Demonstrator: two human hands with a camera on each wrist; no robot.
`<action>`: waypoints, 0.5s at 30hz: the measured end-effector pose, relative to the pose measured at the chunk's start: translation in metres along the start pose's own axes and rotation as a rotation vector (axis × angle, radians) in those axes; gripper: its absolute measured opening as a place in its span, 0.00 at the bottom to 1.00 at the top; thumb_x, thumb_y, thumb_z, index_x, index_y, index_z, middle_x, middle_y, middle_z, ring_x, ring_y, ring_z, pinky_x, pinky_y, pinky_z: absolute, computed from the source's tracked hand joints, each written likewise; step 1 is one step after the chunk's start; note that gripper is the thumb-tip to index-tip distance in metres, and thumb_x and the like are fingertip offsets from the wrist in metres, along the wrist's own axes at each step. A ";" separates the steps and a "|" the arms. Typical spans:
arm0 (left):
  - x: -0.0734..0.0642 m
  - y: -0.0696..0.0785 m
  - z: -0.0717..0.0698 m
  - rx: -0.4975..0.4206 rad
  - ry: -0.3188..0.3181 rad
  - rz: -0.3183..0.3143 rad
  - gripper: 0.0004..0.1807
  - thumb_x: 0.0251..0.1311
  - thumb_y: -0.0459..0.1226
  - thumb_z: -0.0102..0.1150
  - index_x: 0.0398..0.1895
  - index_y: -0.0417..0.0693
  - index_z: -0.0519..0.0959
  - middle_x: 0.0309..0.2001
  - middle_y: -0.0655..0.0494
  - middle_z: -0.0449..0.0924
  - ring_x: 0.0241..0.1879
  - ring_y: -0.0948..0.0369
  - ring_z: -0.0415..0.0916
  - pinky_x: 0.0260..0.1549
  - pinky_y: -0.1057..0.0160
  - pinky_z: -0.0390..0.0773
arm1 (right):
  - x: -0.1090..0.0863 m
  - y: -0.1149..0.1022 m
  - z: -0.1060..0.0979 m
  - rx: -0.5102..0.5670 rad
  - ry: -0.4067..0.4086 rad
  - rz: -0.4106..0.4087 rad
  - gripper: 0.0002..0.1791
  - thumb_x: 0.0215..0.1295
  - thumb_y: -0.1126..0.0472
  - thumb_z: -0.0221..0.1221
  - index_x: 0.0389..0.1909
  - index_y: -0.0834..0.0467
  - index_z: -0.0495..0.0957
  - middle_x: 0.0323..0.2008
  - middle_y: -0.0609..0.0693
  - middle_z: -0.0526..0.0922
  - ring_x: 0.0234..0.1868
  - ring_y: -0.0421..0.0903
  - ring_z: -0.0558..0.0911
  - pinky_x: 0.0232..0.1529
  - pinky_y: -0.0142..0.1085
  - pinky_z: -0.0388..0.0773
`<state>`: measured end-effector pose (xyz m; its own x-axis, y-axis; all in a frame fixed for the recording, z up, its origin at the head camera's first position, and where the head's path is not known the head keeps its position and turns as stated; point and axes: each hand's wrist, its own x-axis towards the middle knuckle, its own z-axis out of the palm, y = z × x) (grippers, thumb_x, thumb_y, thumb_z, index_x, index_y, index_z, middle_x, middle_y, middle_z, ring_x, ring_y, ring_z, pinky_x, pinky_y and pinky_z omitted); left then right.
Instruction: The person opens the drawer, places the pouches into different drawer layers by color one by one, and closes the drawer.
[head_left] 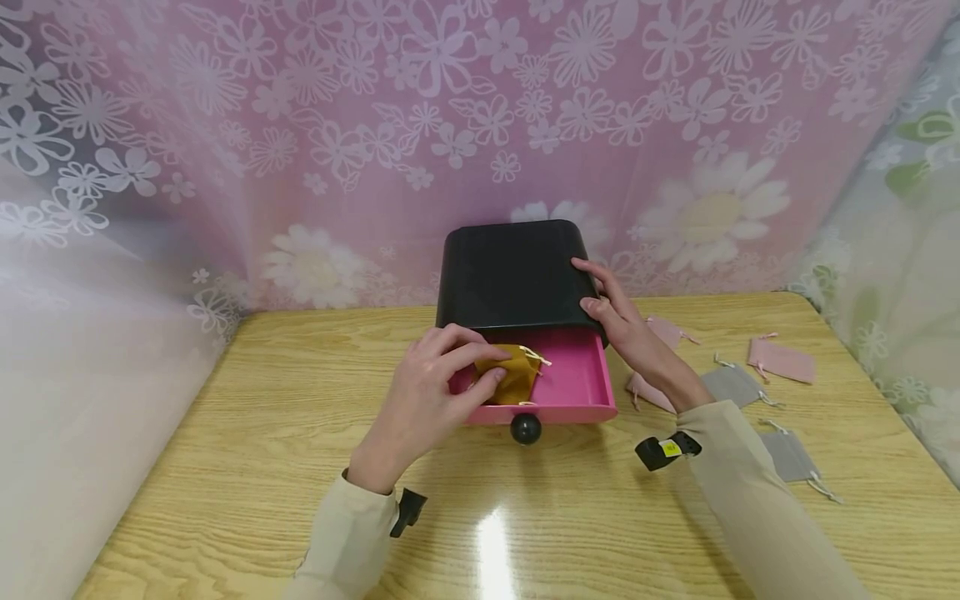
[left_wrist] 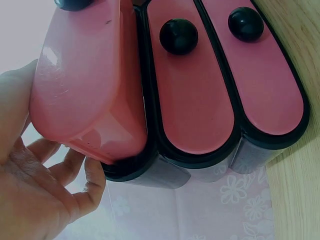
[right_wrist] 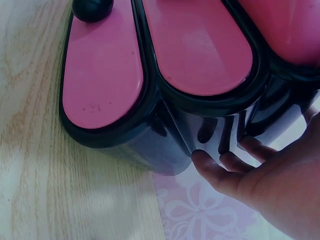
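Observation:
A black cabinet (head_left: 510, 271) with pink drawers stands against the curtain. Its top drawer (head_left: 576, 367) is pulled out, with a black knob (head_left: 526, 428) on the front. In that drawer lies a mustard-yellow drawstring pouch (head_left: 517, 377) with pale cords. My left hand (head_left: 423, 396) reaches over the drawer's left side and pinches the pouch between thumb and fingers. My right hand (head_left: 628, 325) rests along the cabinet's right side, fingertips near its top edge. In the right wrist view its fingers (right_wrist: 215, 170) spread against the glossy black side.
Pink pouches (head_left: 782, 360) and grey pouches (head_left: 738, 385) with drawstrings lie on the wooden table (head_left: 300, 433), right of the cabinet. Two lower drawers (left_wrist: 195, 100) are closed, each with a black knob. A flowered curtain (head_left: 375, 167) hangs behind the table.

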<state>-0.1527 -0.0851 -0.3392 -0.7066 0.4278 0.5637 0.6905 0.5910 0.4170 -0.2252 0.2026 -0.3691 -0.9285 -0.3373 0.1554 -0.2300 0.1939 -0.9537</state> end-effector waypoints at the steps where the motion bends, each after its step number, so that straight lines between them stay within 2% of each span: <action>1: 0.000 0.000 0.000 0.002 -0.002 -0.004 0.09 0.62 0.42 0.71 0.45 0.59 0.89 0.45 0.62 0.82 0.47 0.61 0.76 0.44 0.58 0.75 | 0.000 0.000 0.000 -0.001 0.001 -0.002 0.33 0.81 0.53 0.40 0.82 0.42 0.46 0.78 0.59 0.52 0.76 0.57 0.61 0.70 0.43 0.63; 7: 0.000 0.000 0.000 -0.002 -0.022 -0.020 0.10 0.62 0.42 0.71 0.46 0.58 0.89 0.46 0.62 0.83 0.48 0.60 0.76 0.46 0.57 0.75 | 0.001 0.001 0.000 -0.002 0.006 -0.013 0.33 0.81 0.54 0.40 0.82 0.43 0.46 0.79 0.59 0.51 0.76 0.57 0.60 0.72 0.51 0.59; 15: 0.000 0.000 -0.001 -0.006 -0.038 -0.026 0.07 0.62 0.42 0.71 0.43 0.58 0.89 0.46 0.62 0.83 0.48 0.60 0.76 0.48 0.57 0.75 | 0.001 0.002 0.000 0.004 0.003 -0.017 0.32 0.81 0.54 0.40 0.82 0.43 0.46 0.76 0.60 0.54 0.74 0.57 0.63 0.65 0.32 0.64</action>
<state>-0.1523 -0.0861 -0.3382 -0.7295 0.4384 0.5250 0.6728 0.5980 0.4355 -0.2261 0.2026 -0.3705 -0.9253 -0.3377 0.1725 -0.2447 0.1843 -0.9519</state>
